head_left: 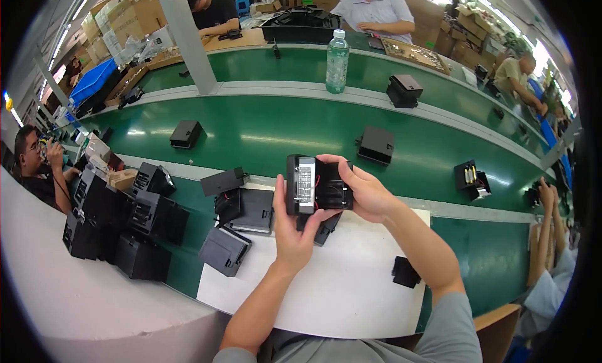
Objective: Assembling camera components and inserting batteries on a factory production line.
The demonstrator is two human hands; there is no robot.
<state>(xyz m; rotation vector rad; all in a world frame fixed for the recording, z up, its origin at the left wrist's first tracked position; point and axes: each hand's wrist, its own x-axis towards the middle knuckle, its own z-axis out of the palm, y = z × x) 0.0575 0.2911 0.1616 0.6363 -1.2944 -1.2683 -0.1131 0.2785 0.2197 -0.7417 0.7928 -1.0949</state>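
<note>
Both hands hold a black plastic lamp housing (333,194) above the white board. Its left part has a clear, silvery lens panel (305,185), and thin red wires show beside it, near the dark battery-like compartment. My left hand (292,234) supports the housing from below and along its left side, thumb and fingers around it. On the other side, my right hand (371,192) grips the right end with the thumb on top. Beneath the hands lies another black part (326,230), partly hidden. Several black cases (251,209) lie just left of my left hand.
A white board (351,275) covers the bench before me, with small black pieces (406,272) at its right. Black housings (150,215) are stacked at left. On the green conveyor (269,125) sit more cases (375,143). A bottle (337,62) stands beyond; other people work around.
</note>
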